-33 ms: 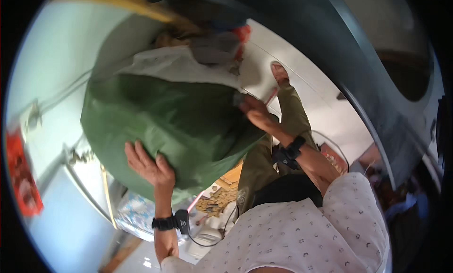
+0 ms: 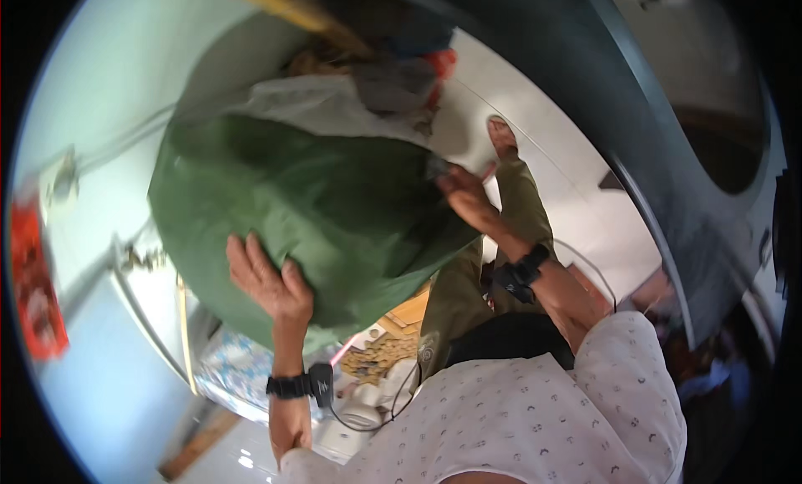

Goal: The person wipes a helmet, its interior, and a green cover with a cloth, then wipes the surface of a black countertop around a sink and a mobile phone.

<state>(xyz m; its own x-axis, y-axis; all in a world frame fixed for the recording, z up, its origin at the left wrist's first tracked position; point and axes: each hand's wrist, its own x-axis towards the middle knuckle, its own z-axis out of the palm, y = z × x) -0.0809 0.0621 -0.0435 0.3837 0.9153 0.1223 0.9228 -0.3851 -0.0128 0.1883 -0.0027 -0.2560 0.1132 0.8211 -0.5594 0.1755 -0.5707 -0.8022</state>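
Pale, glossy floor tiles [image 2: 576,191] show beyond the person at work, and a pale green wall [image 2: 109,91] rises on the left. From where I stand, what catches the eye is a broad, dark green sheet of smooth material [image 2: 351,187], spread in a rumpled dome before the person's lap. The left hand [image 2: 269,277] lies open on its near side, fingers extended and palm down, gripping nothing I can see. At the right edge the right hand [image 2: 469,198] has its fingers bent against the sheet; blur there keeps me from telling whether they pinch it. Just past the far edge sits a crumpled, whitish sheet [image 2: 313,101]. Farther out, a sandalled foot [image 2: 501,136] rests on the tiles, and a bright red, oblong panel [image 2: 35,283] hangs at far left.
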